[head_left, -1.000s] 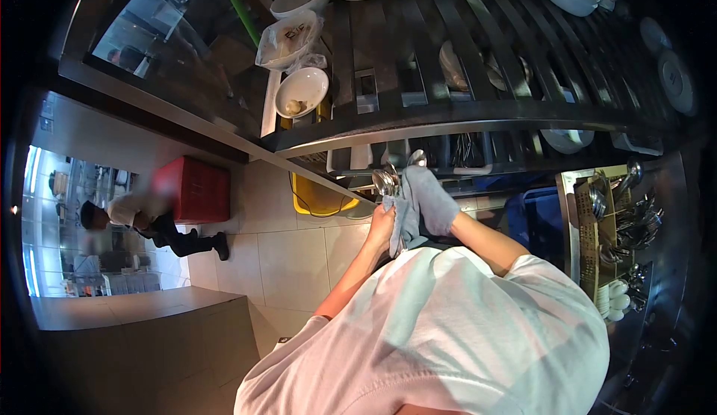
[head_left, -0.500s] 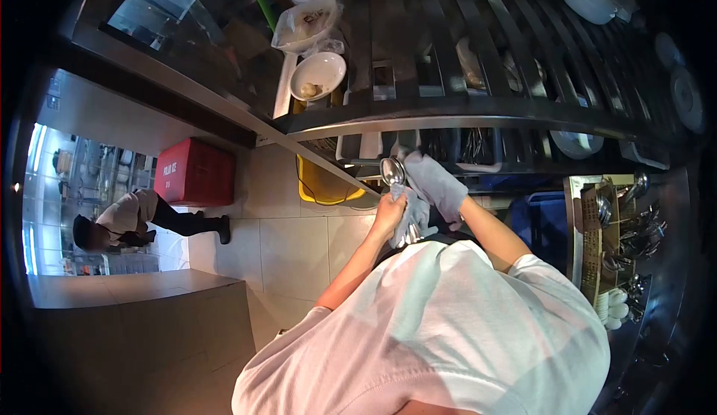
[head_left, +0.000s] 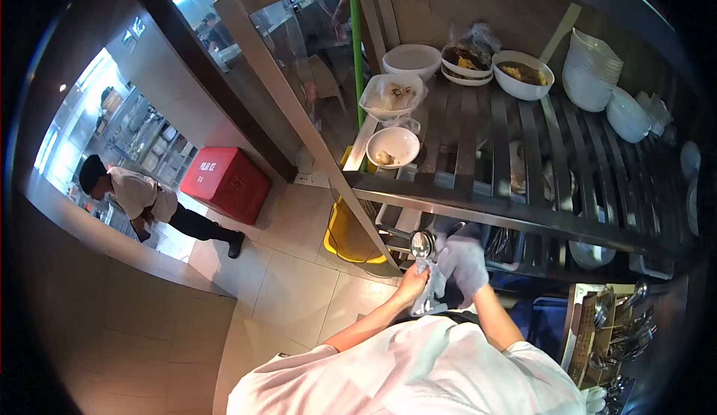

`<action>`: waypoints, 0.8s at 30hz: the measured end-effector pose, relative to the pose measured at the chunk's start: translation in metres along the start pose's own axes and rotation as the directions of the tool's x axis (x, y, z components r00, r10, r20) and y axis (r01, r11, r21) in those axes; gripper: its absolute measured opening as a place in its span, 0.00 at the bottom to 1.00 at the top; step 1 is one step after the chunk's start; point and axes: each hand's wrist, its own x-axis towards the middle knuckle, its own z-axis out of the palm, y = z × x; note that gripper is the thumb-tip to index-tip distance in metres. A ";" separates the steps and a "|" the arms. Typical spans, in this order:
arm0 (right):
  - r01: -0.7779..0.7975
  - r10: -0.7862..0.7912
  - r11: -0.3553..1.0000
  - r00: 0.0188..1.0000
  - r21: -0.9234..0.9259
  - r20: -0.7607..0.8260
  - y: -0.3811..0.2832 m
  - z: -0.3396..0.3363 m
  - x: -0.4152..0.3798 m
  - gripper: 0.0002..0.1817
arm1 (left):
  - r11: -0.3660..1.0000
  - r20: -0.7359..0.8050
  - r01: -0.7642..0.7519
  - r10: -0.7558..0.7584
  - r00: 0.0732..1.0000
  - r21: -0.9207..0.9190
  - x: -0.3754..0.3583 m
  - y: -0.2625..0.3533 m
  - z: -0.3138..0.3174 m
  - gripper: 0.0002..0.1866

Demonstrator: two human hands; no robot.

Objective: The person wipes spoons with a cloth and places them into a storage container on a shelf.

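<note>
My left hand (head_left: 413,284) is bare and closed around spoons (head_left: 423,244) and a pale cloth (head_left: 429,295). The spoon bowls point up toward the rack. On its right, my right hand (head_left: 464,263) is covered by a light glove or cloth and sits against the spoons; its fingers are blurred, and what they hold cannot be made out. Both hands are in front of my torso, just below the front rail of a slatted metal rack (head_left: 523,219).
White bowls (head_left: 525,75), some with food remains, stand on the rack. Cutlery baskets (head_left: 590,325) are at right. A yellow bin (head_left: 351,236), a red box (head_left: 226,183) and a person (head_left: 138,195) are at left.
The view has tilted up and turned, so the rack and its bowls show more fully. My right hand has shifted slightly beside the spoons. The person at left appears more upright.
</note>
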 end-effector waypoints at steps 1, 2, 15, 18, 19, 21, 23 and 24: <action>0.068 -0.053 0.995 0.981 0.074 -0.187 -0.009 -0.008 -0.006 0.10 | 0.998 0.010 0.049 -0.049 0.999 -0.044 -0.002 0.007 0.003 0.07; 0.085 -0.087 0.996 0.986 -0.023 -0.141 -0.006 0.005 -0.006 0.09 | 0.999 0.018 0.015 -0.014 1.000 -0.029 -0.005 0.011 0.004 0.06; -0.289 0.288 0.949 0.957 -0.130 -0.027 -0.018 -0.023 -0.016 0.04 | 0.995 0.061 0.015 -0.021 0.998 0.103 -0.013 0.007 0.004 0.07; 0.012 0.217 0.033 0.976 0.999 -0.019 0.014 0.091 -0.019 0.07 | 0.994 0.026 0.040 -0.043 0.999 0.106 -0.012 -0.008 0.001 0.07; 0.014 0.203 0.035 0.979 0.999 -0.021 0.019 0.093 -0.012 0.07 | 0.994 0.016 0.034 -0.035 0.999 0.100 -0.011 -0.008 0.002 0.07; -0.522 0.153 -0.377 0.779 0.765 0.608 0.050 0.112 0.005 0.08 | 0.987 0.022 -0.005 0.001 1.000 0.160 -0.013 -0.010 0.004 0.08; -0.212 0.292 0.530 0.955 0.821 0.058 0.056 0.121 -0.002 0.05 | 0.990 0.010 0.034 -0.035 0.999 0.137 -0.012 -0.016 0.008 0.09; -0.240 0.264 0.948 0.960 0.210 -0.094 0.018 0.072 -0.011 0.06 | 0.990 0.014 0.066 -0.068 0.998 0.124 -0.007 -0.018 0.010 0.10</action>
